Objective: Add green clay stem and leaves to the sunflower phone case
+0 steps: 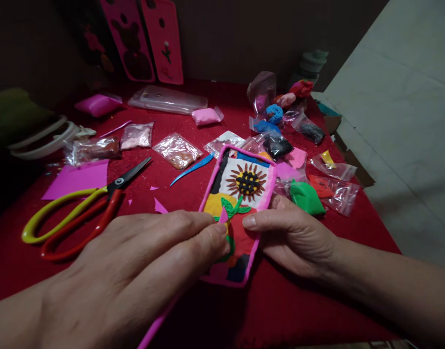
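Observation:
A pink-rimmed phone case (240,194) decorated with coloured clay, showing a sunflower with green leaves, lies on the red cloth (193,194). My right hand (291,237) grips its right edge, thumb on top. My left hand (142,271) rests over the case's left side, fingers pinched on a small pink piece (223,215) held against the clay picture. A thin pink strip (155,327) runs out from under my left hand toward the near edge.
Scissors (77,213) with yellow and red handles lie at left beside pink paper (77,178). A blue modelling tool (193,168), several bags of coloured clay (306,196), a clear case (167,99) and two pink cases (160,39) lie beyond.

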Demonstrator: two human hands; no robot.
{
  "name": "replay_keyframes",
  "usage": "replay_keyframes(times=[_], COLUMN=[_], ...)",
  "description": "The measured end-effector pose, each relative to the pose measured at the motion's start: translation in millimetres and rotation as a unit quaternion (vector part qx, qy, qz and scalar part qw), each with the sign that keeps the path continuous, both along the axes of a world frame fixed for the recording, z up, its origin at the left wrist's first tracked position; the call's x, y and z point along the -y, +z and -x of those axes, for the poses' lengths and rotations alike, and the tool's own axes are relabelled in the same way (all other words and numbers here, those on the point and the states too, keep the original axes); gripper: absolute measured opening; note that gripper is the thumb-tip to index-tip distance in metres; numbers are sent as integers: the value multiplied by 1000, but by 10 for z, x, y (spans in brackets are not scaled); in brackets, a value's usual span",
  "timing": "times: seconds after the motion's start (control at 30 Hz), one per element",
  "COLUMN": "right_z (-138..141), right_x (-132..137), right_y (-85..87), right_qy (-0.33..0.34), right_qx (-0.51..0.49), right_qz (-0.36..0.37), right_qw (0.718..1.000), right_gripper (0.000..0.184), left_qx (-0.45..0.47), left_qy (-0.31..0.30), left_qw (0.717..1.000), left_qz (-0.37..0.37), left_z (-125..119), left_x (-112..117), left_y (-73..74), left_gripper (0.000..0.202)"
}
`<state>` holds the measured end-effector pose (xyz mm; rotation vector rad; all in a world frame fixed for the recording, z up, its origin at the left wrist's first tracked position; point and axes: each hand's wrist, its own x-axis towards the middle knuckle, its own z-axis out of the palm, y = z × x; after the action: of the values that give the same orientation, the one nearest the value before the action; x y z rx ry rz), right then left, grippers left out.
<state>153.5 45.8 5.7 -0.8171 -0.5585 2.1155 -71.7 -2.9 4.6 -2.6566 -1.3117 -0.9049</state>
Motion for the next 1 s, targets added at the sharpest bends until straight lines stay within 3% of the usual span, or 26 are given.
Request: replay_keyframes(times=[0.37,0.57,0.73,0.9,1.0], right_z=[-1,-5,-8,-9,-4], right_x=[-4,-5,3,-1,-9], right_y=[-4,-6,-3,-4,-2], right_qy=[5,7,9,12,11], right_qx=[-18,-19,-9,1,-1], right_qz=[-16,-16,-21,-18,-18], right_qw=[1000,1000,1000,1000,1000], right_gripper=[29,29,38,31,43], left_qx=[-1,0,6,-2,-1], left_qy=[-26,1,-13,-2,-9], left_qw=[999,999,999,1000,1000], left_qz=[-45,-38,-35,3,2], left_z=[18,10,-2,-36,-20], left_x=[-38,-47,-57,-39,-48], left_y=[-100,-46,-32,40,32], left_gripper=[48,43,44,40,42])
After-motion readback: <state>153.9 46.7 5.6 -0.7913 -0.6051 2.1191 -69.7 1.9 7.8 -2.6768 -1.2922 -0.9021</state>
